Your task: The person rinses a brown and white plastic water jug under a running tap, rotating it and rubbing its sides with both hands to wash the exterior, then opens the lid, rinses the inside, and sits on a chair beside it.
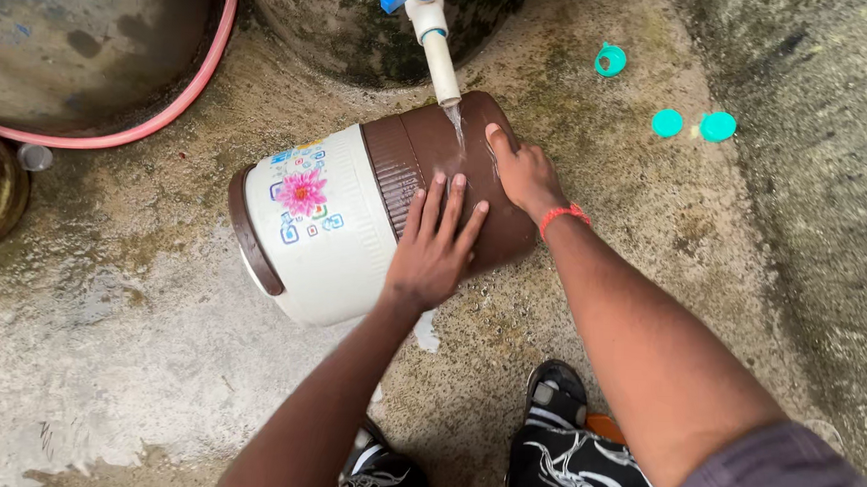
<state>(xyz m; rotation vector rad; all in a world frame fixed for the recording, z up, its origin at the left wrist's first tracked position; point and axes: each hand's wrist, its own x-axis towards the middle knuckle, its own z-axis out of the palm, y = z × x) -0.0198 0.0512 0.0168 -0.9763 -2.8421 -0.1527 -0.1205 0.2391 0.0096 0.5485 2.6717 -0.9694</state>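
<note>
A white and brown water jug [324, 220] with a pink flower picture lies on its side on the wet concrete floor. Water runs from a white pipe tap [438, 52] with a blue handle onto the jug's brown lid end [427, 142]. My left hand [438, 244] lies flat on the brown part, fingers spread. My right hand [523, 170], with a red band at the wrist, presses on the brown end right beside the water stream.
A pink hose [184, 96] curves around a large dark basin [76, 39] at the top left. A round concrete tank [364, 30] stands behind the tap. Three teal caps [666, 122] lie on the floor at the upper right. My sandalled feet [553, 396] are at the bottom.
</note>
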